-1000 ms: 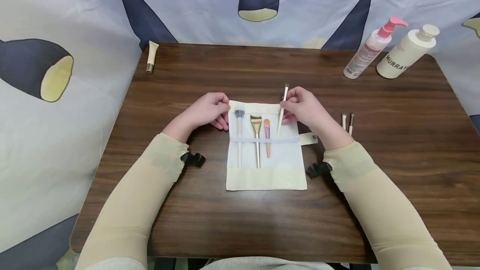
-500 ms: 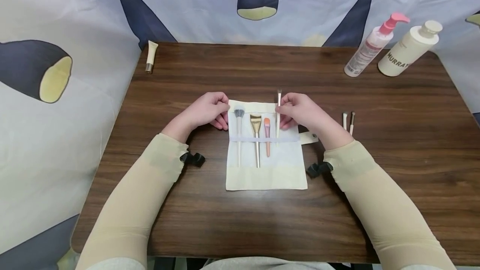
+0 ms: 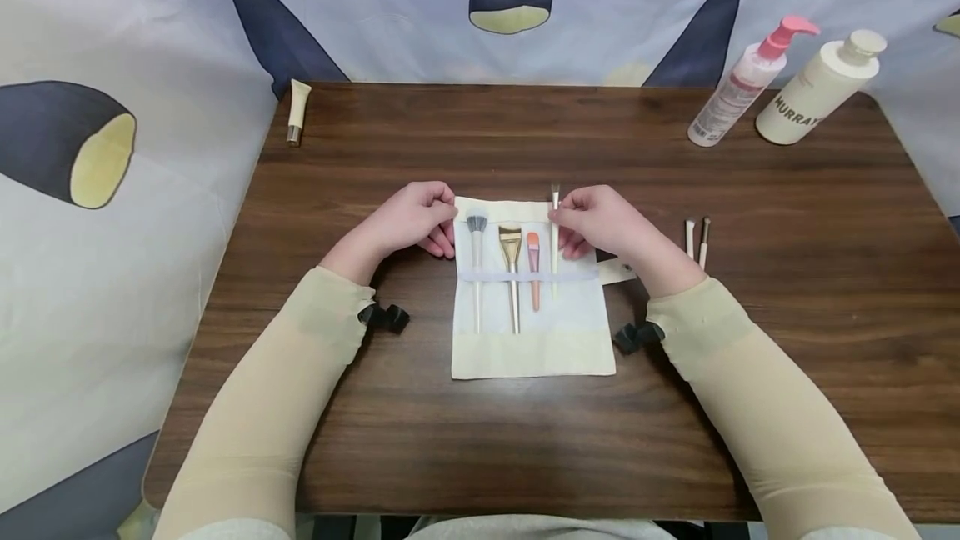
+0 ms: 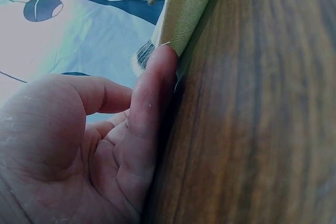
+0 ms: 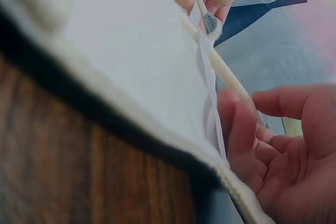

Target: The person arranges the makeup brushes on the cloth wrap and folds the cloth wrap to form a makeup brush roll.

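A cream and white cloth makeup brush roll lies unfolded in the head view. My left hand pinches its upper left corner between thumb and fingers. Under its elastic band sit a fluffy grey-tipped brush, a wide flat gold brush and a small pink brush. With thumb and fingertips, my right hand pinches a slim white makeup brush near its bristles, its handle running down across the band. In the right wrist view, that handle slants along the cloth.
Two small brushes lie right of my right wrist. At the back right stand a pink-pump bottle and a white bottle. A cream tube is at the back left. A snap strap sticks out from the roll's right side.
My right hand has moved slightly left and toward me with the white brush, which now stands straighter and reaches lower past the band. My left hand has stayed at the corner.
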A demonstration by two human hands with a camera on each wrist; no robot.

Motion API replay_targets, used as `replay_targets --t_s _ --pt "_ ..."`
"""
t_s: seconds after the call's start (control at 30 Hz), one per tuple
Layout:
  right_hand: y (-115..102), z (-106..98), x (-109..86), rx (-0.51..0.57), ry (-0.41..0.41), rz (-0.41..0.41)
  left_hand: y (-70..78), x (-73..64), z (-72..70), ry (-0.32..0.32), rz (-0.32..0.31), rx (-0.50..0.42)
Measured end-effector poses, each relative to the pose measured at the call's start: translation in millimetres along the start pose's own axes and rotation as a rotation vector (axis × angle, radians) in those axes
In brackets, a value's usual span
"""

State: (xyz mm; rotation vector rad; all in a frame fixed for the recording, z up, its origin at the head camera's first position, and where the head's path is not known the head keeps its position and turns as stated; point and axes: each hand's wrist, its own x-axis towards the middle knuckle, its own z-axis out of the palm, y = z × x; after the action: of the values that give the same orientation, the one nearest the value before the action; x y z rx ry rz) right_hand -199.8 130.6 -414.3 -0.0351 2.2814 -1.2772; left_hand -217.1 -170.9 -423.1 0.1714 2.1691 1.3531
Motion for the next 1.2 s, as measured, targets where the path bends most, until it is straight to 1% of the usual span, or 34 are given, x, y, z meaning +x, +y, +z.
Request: replay_targets --t_s 0.1,0.23,0.4,0.57,0.77,0.93,1.1,1.2 --pt "-0.3 0.4 -2.7 -0.064 0.008 -0.013 0.9 0.4 0.6 0.003 0.009 -0.006" --pt "-0.2 2.5 -7.0 -0.135 -0.011 -0.015 1.4 0.7 1.6 -0.018 0.000 -0.007" --pt "0.3 3.3 -9.7 -0.228 -0.013 -0.032 3.0 -0.1 1.5 0.002 0.007 -0.006" --pt "0.9 3.7 -12.5 -0.265 -0.036 0.004 0.2 -1.3 0.7 -0.014 -0.014 -0.013" --pt "0.2 4.3 -12.2 -0.300 -0.064 -0.050 0.2 -1.6 -1.0 0.010 0.010 -0.012" --pt "1.2 5.5 -12.0 -0.339 -0.092 -0.047 -0.2 -0.9 -0.1 -0.003 0.005 -0.010" --pt "-3.7 5.9 -13.3 -0.388 -0.071 -0.053 3.4 -1.6 -1.3 0.014 0.008 -0.005" --pt "-4.1 7.2 -14.2 -0.389 -0.084 -0.040 1.7 -1.2 -0.7 0.000 -0.002 -0.013"
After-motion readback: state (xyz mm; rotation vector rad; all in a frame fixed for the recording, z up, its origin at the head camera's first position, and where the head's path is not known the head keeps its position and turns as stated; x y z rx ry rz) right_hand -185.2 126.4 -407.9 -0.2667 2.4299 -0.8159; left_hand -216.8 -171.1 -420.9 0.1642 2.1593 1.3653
